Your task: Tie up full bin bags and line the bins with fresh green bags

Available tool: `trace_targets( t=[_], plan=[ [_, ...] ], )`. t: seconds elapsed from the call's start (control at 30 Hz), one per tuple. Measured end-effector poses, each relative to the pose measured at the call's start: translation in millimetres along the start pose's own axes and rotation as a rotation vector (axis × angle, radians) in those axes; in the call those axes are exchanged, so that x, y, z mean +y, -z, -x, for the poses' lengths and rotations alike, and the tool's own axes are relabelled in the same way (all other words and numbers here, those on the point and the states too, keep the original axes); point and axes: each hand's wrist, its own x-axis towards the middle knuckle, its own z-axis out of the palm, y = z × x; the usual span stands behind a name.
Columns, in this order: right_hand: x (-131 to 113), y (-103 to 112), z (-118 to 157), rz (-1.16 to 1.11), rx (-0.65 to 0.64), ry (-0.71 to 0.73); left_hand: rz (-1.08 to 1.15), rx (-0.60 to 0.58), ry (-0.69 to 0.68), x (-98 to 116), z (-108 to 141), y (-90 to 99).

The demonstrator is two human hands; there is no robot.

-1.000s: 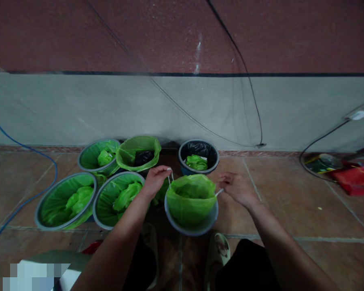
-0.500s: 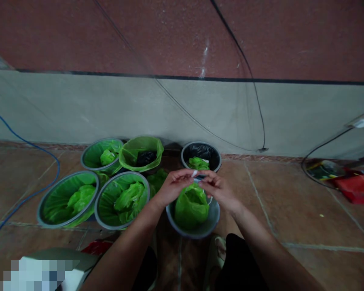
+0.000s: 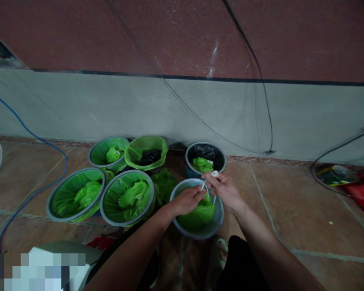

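Observation:
A grey bucket (image 3: 186, 233) stands on the floor just in front of my feet. Inside it sits a green plastic bag (image 3: 197, 218), bunched up and partly covered by my hands. My right hand (image 3: 226, 189) pinches a white drawstring (image 3: 214, 173), whose loop sticks up above the fingertips and whose one end hangs down toward the bag. Over the bucket's left side, my left hand (image 3: 188, 201) is closed on another length of that drawstring, lower and nearer to me. The cord stretches between both hands.
Several bins with green liners, such as the front one (image 3: 102, 202), cluster on the left. A bin with a black liner (image 3: 186, 161) stands behind the bucket. A blue hose (image 3: 67, 161) crosses the tiles; a red bag (image 3: 362, 194) lies far right, near a black cable (image 3: 323, 155).
My hands were together above the bag; the left has moved down and toward me, the right slightly right. The drawstring now shows between them. The bag sits lower or flatter in the bucket.

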Motion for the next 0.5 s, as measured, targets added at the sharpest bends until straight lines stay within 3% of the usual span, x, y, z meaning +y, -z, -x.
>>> trace_targets(
  t=[0.07, 0.13, 0.23, 0.37, 0.5],
  plan=[
    [0, 9, -4, -0.067, 0.127, -0.017, -0.132, -0.034, 0.021, 1, 3, -2.8],
    [2, 22, -9, -0.079, 0.245, -0.010, -0.204, 0.007, 0.091, 2, 3, -1.3],
    [8, 48, -14, 0.112, 0.312, 0.015, -0.158, 0.078, 0.231, -1, -1, 6.4],
    [18, 76, -9, 0.602, 0.142, 0.000, -0.095, 0.164, 0.324, -8, -5, 16.4],
    [26, 82, 2, 0.878, -0.142, -0.110, -0.075, 0.200, 0.345, -9, -5, 19.1]
  ],
)
